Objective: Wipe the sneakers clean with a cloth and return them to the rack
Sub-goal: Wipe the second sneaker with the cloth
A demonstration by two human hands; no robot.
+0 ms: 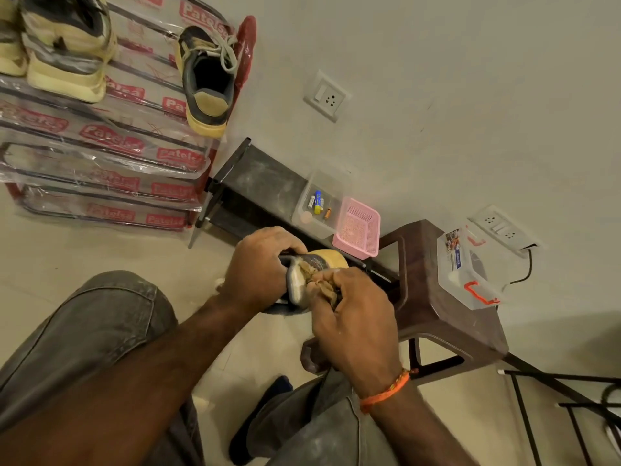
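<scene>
Along the left edge stands the shoe rack (111, 142), its rails wrapped in clear plastic with red labels. Three sneakers show on its top tier: one (8, 35) cut off by the left edge so only a pale sliver is seen, a second cream-and-grey sneaker (67, 45) just beside it, and a third sneaker (208, 79) with grey laces alone at the rack's right end, heel toward us. The lower tiers look bare, though the crinkled plastic makes them hard to read.

Right of the rack, against the wall, a low dark shelf (258, 176) carries a clear tray (321, 206) holding a few small batteries, too small to count surely, and a pink mesh basket (358, 227) at its right end.

In front of the shelf, the left hand (258, 267) is wrapped round a fourth sneaker (312, 267), held in the air above the floor; only its yellowish end and grey side show between the hands. The right hand (353, 317), an orange thread at its wrist, pinches a bunched brownish cloth (319, 280) against the shoe's side; most of the cloth is hidden under the fingers.

Further right, a brown plastic stool (447, 317) holds one clear box (467, 270) with orange clasps near its far edge. Two wall sockets show: one (325, 95) above the shelf, another (504, 227) behind the box.
</scene>
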